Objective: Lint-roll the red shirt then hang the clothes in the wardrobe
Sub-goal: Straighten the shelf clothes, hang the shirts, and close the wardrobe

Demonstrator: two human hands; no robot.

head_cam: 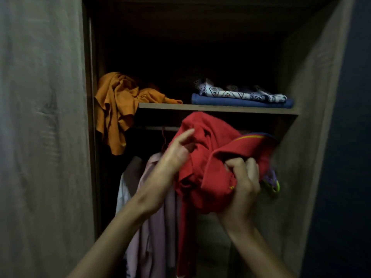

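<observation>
The red shirt [210, 157] is bunched up in front of the open wardrobe, just under the shelf [218, 108]. My right hand [244, 177] is clenched on the shirt's fabric at its lower right, and a purple and green hanger [272, 182] pokes out beside that hand. My left hand [177, 151] rests against the shirt's left side with fingers spread and pointing up, gripping nothing. The hanging rail [160, 128] shows dimly behind the shirt, partly hidden by it.
A pale pink shirt [152, 217] hangs below my left arm. On the shelf lie a crumpled orange cloth [118, 103] drooping over the left edge and folded blue and patterned clothes [241, 99]. Wooden wardrobe doors [40, 137] stand at both sides.
</observation>
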